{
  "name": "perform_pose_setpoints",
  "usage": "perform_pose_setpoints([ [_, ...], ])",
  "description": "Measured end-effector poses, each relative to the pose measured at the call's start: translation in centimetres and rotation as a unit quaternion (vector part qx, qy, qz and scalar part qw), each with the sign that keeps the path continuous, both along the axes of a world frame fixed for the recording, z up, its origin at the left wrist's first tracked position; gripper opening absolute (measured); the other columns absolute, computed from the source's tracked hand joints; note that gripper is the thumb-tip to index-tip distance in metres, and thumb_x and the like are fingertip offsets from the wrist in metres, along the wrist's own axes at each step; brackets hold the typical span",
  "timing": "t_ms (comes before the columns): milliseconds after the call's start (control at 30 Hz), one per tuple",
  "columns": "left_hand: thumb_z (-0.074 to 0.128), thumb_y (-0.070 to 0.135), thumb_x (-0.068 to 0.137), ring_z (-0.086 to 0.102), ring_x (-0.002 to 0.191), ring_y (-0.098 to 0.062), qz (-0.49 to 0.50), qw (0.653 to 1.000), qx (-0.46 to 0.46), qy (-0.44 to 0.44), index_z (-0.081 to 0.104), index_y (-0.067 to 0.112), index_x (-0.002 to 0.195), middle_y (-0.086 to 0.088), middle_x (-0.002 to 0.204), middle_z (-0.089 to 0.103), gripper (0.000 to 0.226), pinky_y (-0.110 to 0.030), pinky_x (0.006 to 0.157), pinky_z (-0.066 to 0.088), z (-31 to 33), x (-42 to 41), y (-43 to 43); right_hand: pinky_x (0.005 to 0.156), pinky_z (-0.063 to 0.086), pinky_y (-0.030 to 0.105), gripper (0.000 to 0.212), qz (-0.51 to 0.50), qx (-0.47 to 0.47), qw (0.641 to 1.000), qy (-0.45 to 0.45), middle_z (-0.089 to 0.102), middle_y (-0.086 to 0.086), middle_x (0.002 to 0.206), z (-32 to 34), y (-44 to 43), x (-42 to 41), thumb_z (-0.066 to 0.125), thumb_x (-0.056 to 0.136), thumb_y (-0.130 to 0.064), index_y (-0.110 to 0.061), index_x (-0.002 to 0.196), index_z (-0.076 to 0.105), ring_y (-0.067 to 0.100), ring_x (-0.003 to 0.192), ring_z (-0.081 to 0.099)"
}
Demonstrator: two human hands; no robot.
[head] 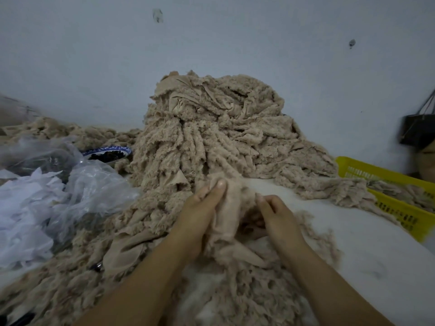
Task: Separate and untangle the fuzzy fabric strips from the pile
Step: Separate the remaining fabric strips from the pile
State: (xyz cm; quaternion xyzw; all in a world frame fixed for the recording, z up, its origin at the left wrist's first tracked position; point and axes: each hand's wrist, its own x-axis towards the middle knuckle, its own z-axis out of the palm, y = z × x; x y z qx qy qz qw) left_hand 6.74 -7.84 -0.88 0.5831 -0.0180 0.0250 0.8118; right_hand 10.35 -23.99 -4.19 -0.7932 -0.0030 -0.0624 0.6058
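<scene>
Two hands: both are on one strip, low in the middle, just in front of the big heap.
Left hand: clamped on the strip's left side, fingers curled under it and the thumb laid up along its top edge.
Right hand: fingers curled in, pinching the right edge of the same strip; it sits near the left hand without touching it.
Strip: beige, smooth backing turned up, bunched between the hands; its lower end trails down into the loose fluff by the forearms.
Pile: a tall mound of tangled beige fuzzy strips against the wall, spilling forward to the hands.
Loose strips: spread over the near left of the table, up to the plastic.
Table: white top, showing to the right of the hands.
Basket: yellow, slotted, at the right edge, with strips from the mound draped over its rim.
Plastic bag: clear and crumpled, on the left, beside white scraps.
Bowl: blue-and-white rim, dark bits inside, tucked between the plastic and the mound.
Black bag: hanging at the far right.
Wall: pale, with two dark marks.
</scene>
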Motion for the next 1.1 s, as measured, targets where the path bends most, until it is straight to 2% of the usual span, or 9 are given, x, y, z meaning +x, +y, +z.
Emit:
perform_pose_setpoints([
  [200,0.058,0.046,0.088,0.069,0.109,-0.026,-0.040,0.980,-0.193,0.034,0.062,0.007,0.129,-0.015,0.120,0.071,0.056,-0.035,0.087,0.059,0.2,0.6,1.3,0.093,0.049,0.021,0.057,0.188,0.052,0.980,-0.042,0.065,-0.022,0.120,1.5,1.9,-3.5,0.042,0.079,-0.081,-0.047,0.119,0.061,-0.004,0.113,0.059],
  [400,0.050,0.051,0.093,0.071,0.103,-0.030,-0.055,0.956,-0.285,0.040,0.074,0.007,0.112,-0.018,0.117,0.071,0.054,-0.039,0.072,0.061,0.3,0.9,2.2,0.086,0.043,0.004,0.040,0.287,-0.075,0.955,-0.019,0.059,-0.028,0.123,0.2,3.6,-3.4,0.059,0.092,-0.051,-0.044,0.131,0.049,-0.015,0.110,0.055],
  [500,0.043,0.052,0.098,0.071,0.105,-0.029,-0.036,0.950,-0.307,0.035,0.072,0.006,0.114,-0.017,0.119,0.071,0.057,-0.041,0.080,0.061,0.2,1.3,2.7,0.064,0.043,0.011,0.011,0.245,-0.145,0.957,-0.052,0.065,-0.010,0.091,0.3,2.6,-3.1,0.053,0.099,-0.035,-0.040,0.100,0.062,-0.004,0.077,0.059],
  [633,0.036,0.044,0.105,0.074,0.094,-0.022,0.021,0.928,-0.372,0.006,0.060,0.005,0.121,-0.014,0.108,0.075,0.049,-0.034,0.074,0.060,0.1,2.3,4.0,0.057,0.048,0.013,0.033,0.142,0.049,0.988,0.016,0.070,-0.023,0.077,1.8,0.5,-2.6,0.054,0.099,-0.028,-0.050,0.080,0.069,-0.007,0.066,0.064],
  [700,0.037,0.037,0.106,0.073,0.098,-0.023,0.037,0.926,-0.377,0.013,0.057,0.005,0.128,-0.015,0.108,0.075,0.044,-0.034,0.082,0.058,-0.1,2.6,4.4,0.057,0.053,0.025,0.021,0.121,0.221,0.966,0.063,0.075,-0.005,0.088,2.3,-0.5,-2.0,0.057,0.097,-0.024,-0.033,0.090,0.074,0.010,0.070,0.070],
  [767,0.039,0.034,0.105,0.065,0.114,-0.028,0.045,0.946,-0.319,0.039,0.053,0.008,0.137,-0.016,0.124,0.068,0.043,-0.045,0.100,0.051,-0.4,2.8,4.1,0.046,0.050,0.027,0.014,0.140,0.393,0.902,0.108,0.069,0.009,0.082,2.5,-1.1,-1.5,0.061,0.090,-0.015,-0.018,0.098,0.072,0.017,0.057,0.061],
  [867,0.048,0.045,0.099,0.068,0.109,-0.027,0.056,0.989,-0.136,0.008,0.061,0.016,0.128,-0.011,0.124,0.069,0.043,-0.046,0.088,0.057,-0.6,2.1,2.9,0.037,0.042,0.021,0.019,0.180,0.538,0.816,0.110,0.060,0.007,0.079,2.8,-1.3,-1.5,0.060,0.081,-0.009,-0.012,0.099,0.066,0.010,0.047,0.048],
  [1000,0.061,0.082,0.068,0.065,0.102,0.000,0.022,0.971,0.222,-0.085,0.059,0.059,0.111,0.023,0.117,0.063,0.049,-0.025,0.082,0.058,-0.5,0.6,1.8,0.037,0.043,0.021,0.020,0.197,0.516,0.827,0.104,0.072,0.010,0.086,2.9,-1.1,-1.5,0.049,0.098,-0.014,-0.014,0.112,0.063,0.012,0.048,0.055],
  [1100,0.070,0.057,0.080,0.057,0.094,0.006,0.020,0.899,0.422,-0.118,0.058,0.044,0.112,0.023,0.105,0.058,0.036,-0.006,0.068,0.043,-1.7,0.9,1.1,0.034,0.039,0.019,0.023,0.216,0.517,0.822,0.106,0.070,0.013,0.087,2.7,-1.0,-1.4,0.050,0.095,-0.011,-0.011,0.110,0.067,0.009,0.044,0.048],
])
